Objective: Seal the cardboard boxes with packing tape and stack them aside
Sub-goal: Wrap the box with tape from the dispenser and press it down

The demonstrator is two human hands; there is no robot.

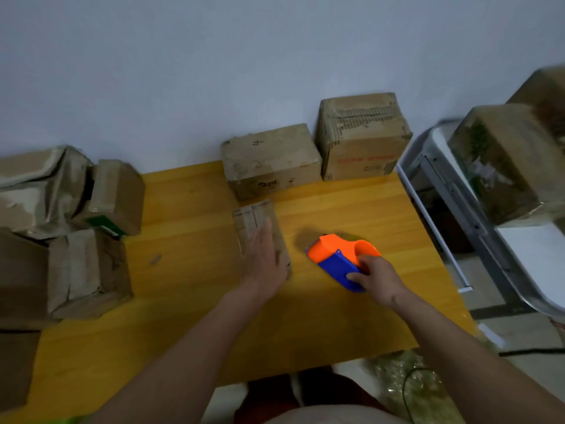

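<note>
At frame centre the left hand (265, 261) lies flat, fingers spread, on a small cardboard box (260, 228) on the yellow worktop (189, 316). Just right, the right hand (377, 278) has its grip curled round an orange-and-blue tape dispenser (337, 260). Two boxes (270, 159) stand behind; crumpled boxes (70, 234) crowd the left edge.

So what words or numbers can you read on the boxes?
"4": handwritten on top of the middle box by the wall.
Dark marks on that box's front: too blurred to read.
Red print on the taller box beside it: too blurred to read.
Green label on a left box: unreadable.
</note>
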